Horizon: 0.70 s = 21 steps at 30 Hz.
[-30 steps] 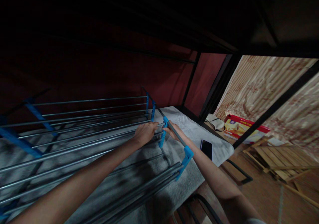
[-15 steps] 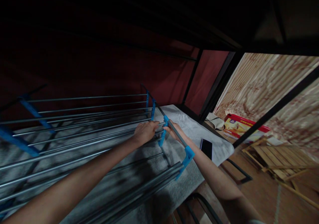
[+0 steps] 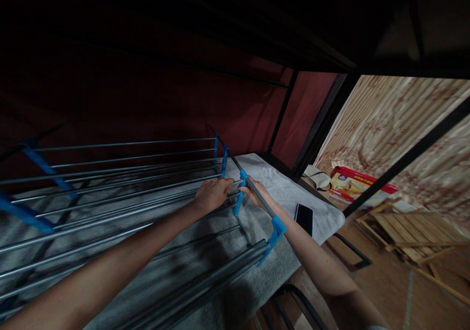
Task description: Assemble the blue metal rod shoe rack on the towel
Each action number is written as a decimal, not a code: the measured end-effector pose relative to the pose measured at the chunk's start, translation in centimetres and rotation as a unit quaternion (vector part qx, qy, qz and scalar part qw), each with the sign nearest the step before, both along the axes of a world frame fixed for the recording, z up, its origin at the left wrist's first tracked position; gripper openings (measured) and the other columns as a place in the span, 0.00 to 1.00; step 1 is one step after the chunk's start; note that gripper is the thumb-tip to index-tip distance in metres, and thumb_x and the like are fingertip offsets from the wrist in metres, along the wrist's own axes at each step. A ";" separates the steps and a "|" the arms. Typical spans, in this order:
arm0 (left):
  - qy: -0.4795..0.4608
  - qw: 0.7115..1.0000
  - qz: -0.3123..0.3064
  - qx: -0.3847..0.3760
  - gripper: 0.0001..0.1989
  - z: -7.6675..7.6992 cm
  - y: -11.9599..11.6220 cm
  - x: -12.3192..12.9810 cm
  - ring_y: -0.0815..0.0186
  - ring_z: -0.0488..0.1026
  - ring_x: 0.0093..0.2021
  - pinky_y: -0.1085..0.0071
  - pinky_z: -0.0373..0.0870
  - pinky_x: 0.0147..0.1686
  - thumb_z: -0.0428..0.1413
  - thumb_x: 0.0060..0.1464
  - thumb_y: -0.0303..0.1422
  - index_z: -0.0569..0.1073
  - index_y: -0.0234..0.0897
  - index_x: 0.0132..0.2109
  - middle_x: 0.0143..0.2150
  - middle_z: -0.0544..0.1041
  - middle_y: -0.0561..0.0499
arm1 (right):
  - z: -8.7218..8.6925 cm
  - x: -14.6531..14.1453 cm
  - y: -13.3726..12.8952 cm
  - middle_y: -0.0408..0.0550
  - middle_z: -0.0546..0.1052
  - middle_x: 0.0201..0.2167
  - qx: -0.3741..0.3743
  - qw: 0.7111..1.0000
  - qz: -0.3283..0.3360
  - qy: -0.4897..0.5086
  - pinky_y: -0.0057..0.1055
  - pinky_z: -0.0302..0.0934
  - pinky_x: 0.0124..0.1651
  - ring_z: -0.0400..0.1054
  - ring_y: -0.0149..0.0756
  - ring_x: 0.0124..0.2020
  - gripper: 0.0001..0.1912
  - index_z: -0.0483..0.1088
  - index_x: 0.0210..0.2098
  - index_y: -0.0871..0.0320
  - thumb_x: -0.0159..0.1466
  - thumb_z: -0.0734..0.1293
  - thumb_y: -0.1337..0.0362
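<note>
A rack of grey metal rods [image 3: 135, 211] with blue plastic brackets lies across a grey cloth [image 3: 282, 266]. My left hand [image 3: 213, 194] is closed around a rod end, just left of the middle blue bracket [image 3: 239, 198]. On the other side of that bracket, my right hand [image 3: 257, 193] is closed on the bracket, partly hidden behind the grey side bar [image 3: 261, 198]. Another blue bracket [image 3: 274, 237] sits nearer me, with several rods meeting it. Blue brackets [image 3: 47, 168] also show at the rack's far left end.
A dark phone [image 3: 304, 218] lies on the cloth right of my right hand. Black frame posts [image 3: 284, 109] rise behind. On the right are a red and yellow box [image 3: 356, 185], a white item with a cable [image 3: 317, 178] and a folded wooden piece [image 3: 414, 229].
My left hand has shifted very slightly left, still by the middle bracket. The rack's left end appears a little further left. My right hand has hardly moved.
</note>
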<state>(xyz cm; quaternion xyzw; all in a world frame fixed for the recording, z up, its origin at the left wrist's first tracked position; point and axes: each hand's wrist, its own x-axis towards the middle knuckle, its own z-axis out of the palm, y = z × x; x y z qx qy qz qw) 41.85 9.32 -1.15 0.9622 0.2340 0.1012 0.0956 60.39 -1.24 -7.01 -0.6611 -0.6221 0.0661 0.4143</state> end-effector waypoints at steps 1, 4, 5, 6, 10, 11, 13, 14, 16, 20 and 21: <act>0.002 1.000 0.003 -0.002 0.19 0.1 -0.1 0.0 0.56 0.76 0.53 0.64 0.70 0.49 0.42 0.67 0.38 0.73 0.48 0.56 0.53 0.79 0.48 | 0.1 -0.1 0.0 0.43 0.71 0.30 0.001 1.000 -0.001 0.001 0.32 0.61 0.36 0.66 0.35 0.30 0.07 0.63 0.39 0.55 0.67 0.63 0.58; 0.009 1.000 0.009 -0.005 0.19 0.5 -0.4 0.0 0.54 0.76 0.53 0.62 0.70 0.47 0.41 0.68 0.38 0.74 0.48 0.55 0.51 0.80 0.47 | 0.2 -0.3 0.0 0.43 0.70 0.29 0.005 1.000 -0.008 0.002 0.33 0.61 0.35 0.65 0.35 0.29 0.09 0.63 0.37 0.55 0.67 0.62 0.56; 0.010 1.000 0.008 -0.005 0.19 0.5 -0.4 0.0 0.53 0.76 0.52 0.62 0.70 0.47 0.41 0.68 0.38 0.74 0.48 0.55 0.51 0.80 0.47 | 0.2 -0.3 0.0 0.43 0.70 0.29 0.006 1.000 -0.011 0.001 0.33 0.61 0.36 0.65 0.35 0.29 0.09 0.63 0.37 0.55 0.68 0.62 0.56; 0.009 1.000 0.006 -0.005 0.19 0.6 -0.4 0.0 0.53 0.76 0.52 0.62 0.70 0.47 0.41 0.68 0.38 0.74 0.47 0.55 0.51 0.80 0.47 | 0.2 -0.4 0.0 0.43 0.70 0.29 0.006 1.000 -0.014 -0.001 0.33 0.61 0.36 0.65 0.35 0.29 0.09 0.62 0.37 0.55 0.68 0.62 0.56; 0.006 1.000 0.006 -0.015 0.19 0.5 -0.3 0.1 0.54 0.76 0.53 0.63 0.69 0.48 0.41 0.67 0.38 0.74 0.47 0.55 0.52 0.80 0.47 | 0.0 -0.4 0.0 0.43 0.70 0.30 0.003 1.000 -0.012 -0.009 0.33 0.61 0.36 0.65 0.36 0.29 0.08 0.62 0.39 0.55 0.68 0.62 0.56; 0.005 1.000 0.007 -0.019 0.19 0.5 -0.3 0.1 0.55 0.76 0.53 0.63 0.69 0.48 0.41 0.67 0.38 0.74 0.47 0.54 0.52 0.80 0.47 | -0.1 -0.3 0.0 0.43 0.70 0.30 0.003 1.000 -0.010 -0.010 0.33 0.61 0.36 0.66 0.36 0.29 0.08 0.62 0.39 0.55 0.68 0.62 0.56; 0.006 1.000 0.006 -0.027 0.19 0.6 -0.3 0.1 0.56 0.76 0.52 0.65 0.69 0.48 0.42 0.67 0.37 0.75 0.48 0.54 0.52 0.80 0.48 | -0.2 -0.2 0.0 0.43 0.71 0.31 0.003 1.000 -0.006 -0.011 0.33 0.62 0.36 0.66 0.36 0.30 0.08 0.62 0.39 0.54 0.68 0.62 0.56; 0.006 1.000 0.007 -0.030 0.18 0.7 -0.3 0.1 0.57 0.76 0.53 0.66 0.69 0.47 0.42 0.67 0.37 0.75 0.48 0.54 0.52 0.80 0.49 | -0.2 -0.1 0.1 0.43 0.71 0.31 0.003 1.000 -0.003 -0.011 0.33 0.62 0.36 0.67 0.36 0.30 0.08 0.62 0.40 0.55 0.68 0.62 0.56; 0.006 0.999 0.012 -0.039 0.18 0.8 -0.2 0.1 0.58 0.76 0.52 0.68 0.68 0.47 0.43 0.67 0.38 0.76 0.48 0.53 0.51 0.80 0.50 | -0.4 0.0 0.1 0.43 0.71 0.31 0.004 1.000 0.002 -0.012 0.32 0.62 0.37 0.68 0.37 0.31 0.08 0.62 0.40 0.55 0.68 0.63 0.57; -0.006 0.997 0.008 -0.070 0.18 0.7 0.2 0.3 0.60 0.76 0.50 0.70 0.68 0.43 0.44 0.65 0.39 0.77 0.48 0.49 0.48 0.81 0.51 | -0.5 0.1 0.2 0.43 0.72 0.31 0.000 1.000 -0.001 -0.013 0.32 0.62 0.36 0.67 0.37 0.30 0.08 0.63 0.41 0.54 0.67 0.63 0.58; -0.008 0.997 0.004 -0.080 0.17 0.7 0.4 0.4 0.60 0.76 0.49 0.71 0.67 0.41 0.44 0.65 0.38 0.78 0.48 0.48 0.47 0.81 0.52 | -0.6 0.1 0.2 0.42 0.72 0.30 -0.002 1.000 -0.002 -0.013 0.32 0.61 0.36 0.68 0.37 0.30 0.08 0.63 0.41 0.54 0.67 0.63 0.58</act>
